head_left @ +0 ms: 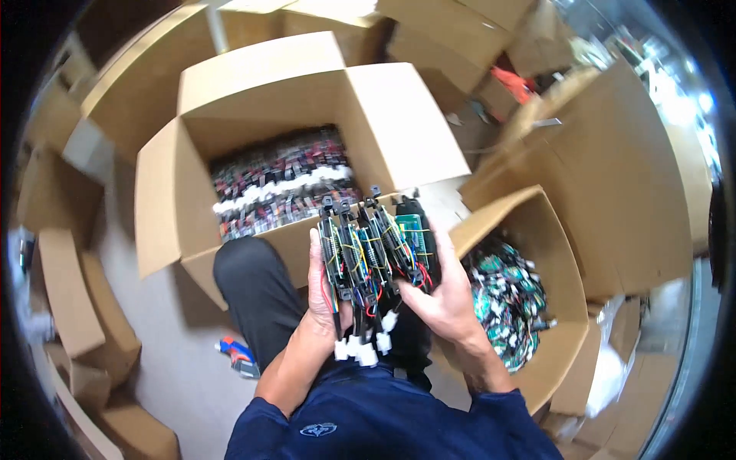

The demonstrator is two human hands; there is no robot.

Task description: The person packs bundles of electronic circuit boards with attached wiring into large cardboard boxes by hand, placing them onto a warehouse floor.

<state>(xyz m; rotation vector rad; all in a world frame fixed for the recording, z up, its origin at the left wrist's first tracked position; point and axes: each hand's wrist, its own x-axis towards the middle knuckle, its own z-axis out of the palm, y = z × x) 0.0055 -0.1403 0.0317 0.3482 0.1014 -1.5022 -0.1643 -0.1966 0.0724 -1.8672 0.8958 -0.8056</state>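
I see a row of wired circuit boards (373, 249) squeezed between the left hand (322, 295) and right hand (445, 299), seemingly to keep them from slipping, near an open carton (402, 119) whose blurred contents (284, 180) may be similar boards.

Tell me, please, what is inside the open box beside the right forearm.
The box holds a jumbled heap of green boards. Anything below the top layer is covered and cannot be seen.

fingers (315, 268) clasping wired boards (354, 253), open cardboard box (264, 107) beyond
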